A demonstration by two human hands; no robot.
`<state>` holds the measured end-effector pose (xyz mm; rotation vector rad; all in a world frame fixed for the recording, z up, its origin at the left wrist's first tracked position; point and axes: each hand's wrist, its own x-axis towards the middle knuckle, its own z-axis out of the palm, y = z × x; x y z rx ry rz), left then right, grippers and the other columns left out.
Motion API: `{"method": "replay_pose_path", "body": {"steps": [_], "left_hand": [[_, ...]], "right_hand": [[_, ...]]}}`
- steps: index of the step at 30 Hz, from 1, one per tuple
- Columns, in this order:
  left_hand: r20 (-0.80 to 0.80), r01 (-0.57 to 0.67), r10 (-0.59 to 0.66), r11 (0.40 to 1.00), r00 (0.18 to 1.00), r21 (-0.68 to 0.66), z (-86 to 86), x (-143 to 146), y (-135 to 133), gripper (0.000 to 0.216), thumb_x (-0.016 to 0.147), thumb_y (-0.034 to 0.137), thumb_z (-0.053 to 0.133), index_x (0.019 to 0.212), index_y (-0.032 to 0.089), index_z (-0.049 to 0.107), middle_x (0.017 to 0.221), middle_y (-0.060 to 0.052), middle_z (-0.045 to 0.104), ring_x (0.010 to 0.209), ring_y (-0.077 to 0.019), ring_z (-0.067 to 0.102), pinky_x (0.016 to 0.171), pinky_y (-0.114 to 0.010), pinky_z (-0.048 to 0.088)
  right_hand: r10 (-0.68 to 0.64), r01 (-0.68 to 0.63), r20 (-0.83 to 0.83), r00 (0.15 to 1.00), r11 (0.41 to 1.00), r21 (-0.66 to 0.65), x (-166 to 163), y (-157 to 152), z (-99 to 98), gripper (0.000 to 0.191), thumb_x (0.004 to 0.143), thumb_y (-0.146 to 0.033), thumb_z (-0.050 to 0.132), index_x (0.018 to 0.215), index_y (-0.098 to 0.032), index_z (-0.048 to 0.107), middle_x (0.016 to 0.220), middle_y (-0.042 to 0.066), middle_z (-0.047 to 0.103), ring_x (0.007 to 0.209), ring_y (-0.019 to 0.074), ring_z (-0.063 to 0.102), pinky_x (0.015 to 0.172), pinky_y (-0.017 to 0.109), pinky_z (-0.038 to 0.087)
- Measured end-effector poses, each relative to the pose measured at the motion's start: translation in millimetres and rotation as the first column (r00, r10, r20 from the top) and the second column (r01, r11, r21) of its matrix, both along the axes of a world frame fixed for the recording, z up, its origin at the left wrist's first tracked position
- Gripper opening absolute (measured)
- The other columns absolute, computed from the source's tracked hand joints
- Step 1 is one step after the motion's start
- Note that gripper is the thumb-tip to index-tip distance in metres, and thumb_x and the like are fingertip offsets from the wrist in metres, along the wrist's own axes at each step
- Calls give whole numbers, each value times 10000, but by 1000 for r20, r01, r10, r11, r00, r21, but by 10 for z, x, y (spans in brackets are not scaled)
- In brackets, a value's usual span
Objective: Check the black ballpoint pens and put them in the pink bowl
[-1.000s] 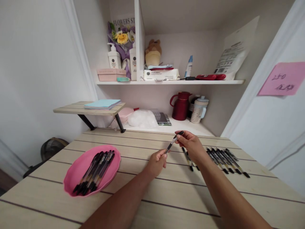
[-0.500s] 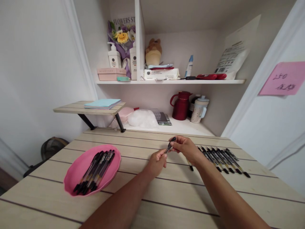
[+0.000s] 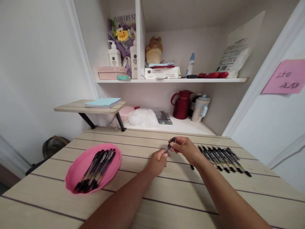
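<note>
A black gel pen (image 3: pixel 169 146) is held at a slant between both hands over the middle of the table. My left hand (image 3: pixel 157 161) is closed around its lower barrel. The thumb and fingers of my right hand (image 3: pixel 185 148) pinch its black upper end. To the right, several pens (image 3: pixel 221 159) lie side by side in a slanted row, black ends toward me. Another black pen end (image 3: pixel 192 167) shows beside my right wrist, the rest hidden behind the hand. On the left, a pink scalloped tray (image 3: pixel 71 173) holds a bundle of similar pens (image 3: pixel 96 170).
A small raised stand (image 3: pixel 69 107) with blue paper (image 3: pixel 103 102) stands at the table's back left. Behind the table are a white plastic bag (image 3: pixel 143 117), a red jug (image 3: pixel 182 105) and a pale cup (image 3: pixel 200 109). A shelf (image 3: pixel 171 80) with bottles and packets runs above.
The camera view has shifted slightly. Both hands keep nearly the same place and grip on the pen. Beside my right wrist, less of the lying pen shows now.
</note>
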<state>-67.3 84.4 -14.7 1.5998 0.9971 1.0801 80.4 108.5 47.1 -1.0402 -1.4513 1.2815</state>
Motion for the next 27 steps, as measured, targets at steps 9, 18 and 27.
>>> {"method": "replay_pose_path", "body": {"steps": [9, 18, 27], "left_hand": [[-13, -16, 17, 1000, 1000, 25, 42, 0, -19, 283, 808, 306, 388, 910, 127, 583, 456, 55, 415, 428, -73, 345, 470, -211, 279], [43, -82, 84, 996, 996, -42, 44, 36, 2, 280, 779, 349, 421, 890, 135, 564, 464, 63, 414, 422, -62, 327, 453, -191, 274], [-55, -351, 349, 936, 936, -36, 576, -301, -25, 188, 672, 323, 511, 706, 146, 564, 546, 35, 497, 454, -62, 387, 448, -180, 277]], "right_hand": [[-47, 47, 15, 999, 999, -20, -39, -2, -26, 216, 569, -329, 666, 670, -158, 582, 482, -52, 526, 432, 69, 464, 424, 196, 334], [-56, 56, 68, 996, 998, -1, -27, 6, 16, 245, 621, -391, 631, 664, -173, 527, 523, -28, 585, 449, 86, 523, 433, 195, 355], [-438, 310, 746, 501, 896, 318, 731, -173, 41, 275, 783, -343, 418, 638, -177, 583, 642, 75, 655, 568, 166, 600, 515, 257, 409]]}}
